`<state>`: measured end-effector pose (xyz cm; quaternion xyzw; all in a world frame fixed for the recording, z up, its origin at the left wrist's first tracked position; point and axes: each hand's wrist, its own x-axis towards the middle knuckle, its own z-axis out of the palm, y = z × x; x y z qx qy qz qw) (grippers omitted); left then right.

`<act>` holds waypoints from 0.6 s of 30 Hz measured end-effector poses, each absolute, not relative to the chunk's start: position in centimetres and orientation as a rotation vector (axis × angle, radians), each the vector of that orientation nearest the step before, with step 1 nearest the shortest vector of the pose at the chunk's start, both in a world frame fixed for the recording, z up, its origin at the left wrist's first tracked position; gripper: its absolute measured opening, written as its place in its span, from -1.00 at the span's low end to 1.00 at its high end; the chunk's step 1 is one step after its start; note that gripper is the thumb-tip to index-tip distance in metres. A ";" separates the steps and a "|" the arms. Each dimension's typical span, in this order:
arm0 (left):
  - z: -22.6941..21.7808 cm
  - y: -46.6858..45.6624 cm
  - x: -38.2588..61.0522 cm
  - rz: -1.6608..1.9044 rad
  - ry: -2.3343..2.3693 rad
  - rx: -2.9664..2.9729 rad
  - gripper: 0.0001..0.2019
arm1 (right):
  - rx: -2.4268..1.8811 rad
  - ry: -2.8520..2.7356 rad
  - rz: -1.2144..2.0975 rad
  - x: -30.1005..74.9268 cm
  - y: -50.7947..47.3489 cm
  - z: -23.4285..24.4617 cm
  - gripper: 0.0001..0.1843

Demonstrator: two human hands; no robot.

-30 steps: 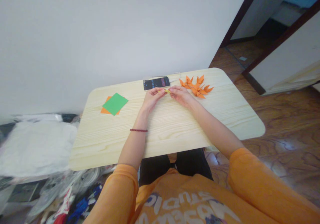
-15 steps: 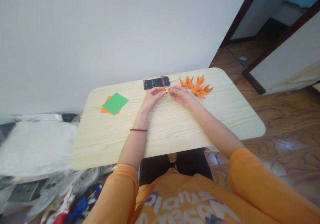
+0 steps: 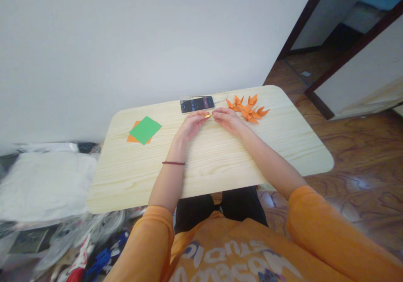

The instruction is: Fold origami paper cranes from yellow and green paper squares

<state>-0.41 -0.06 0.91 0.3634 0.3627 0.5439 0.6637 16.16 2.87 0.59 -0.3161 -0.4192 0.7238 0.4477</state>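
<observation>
Beside the pale table, clutter lies too blurred to tell containers from contents. Above the wood, the left hand and right hand pinch a small yellow folded piece between their fingertips; likely paper, it should prove light, crisp and easily creased, best held gently by its edges. Orange folded figures and a phone lie beyond.

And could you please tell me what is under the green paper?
Orange paper sticks out from under the green paper at left and lower right; the covered part cannot be seen.
</observation>
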 end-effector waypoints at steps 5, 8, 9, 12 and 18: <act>0.7 0.2 0.0 1.251 0.858 0.792 -0.88 | -0.800 -1.057 1.778 16.1 2.9 0.4 -0.69; 0.3 0.5 0.2 1.274 0.907 0.832 -0.89 | -0.803 -1.064 1.774 16.0 3.0 0.3 -0.69; 0.2 0.5 0.2 1.282 0.920 0.855 -0.90 | -0.801 -1.067 1.772 16.0 3.0 0.3 -0.69; -0.3 0.7 0.3 1.325 0.971 0.936 -0.93 | -0.796 -1.061 1.745 15.9 3.0 0.4 -0.69; -1.0 0.8 0.3 1.480 1.142 1.021 -0.78 | -0.873 -1.134 1.533 15.8 3.4 -0.2 -0.64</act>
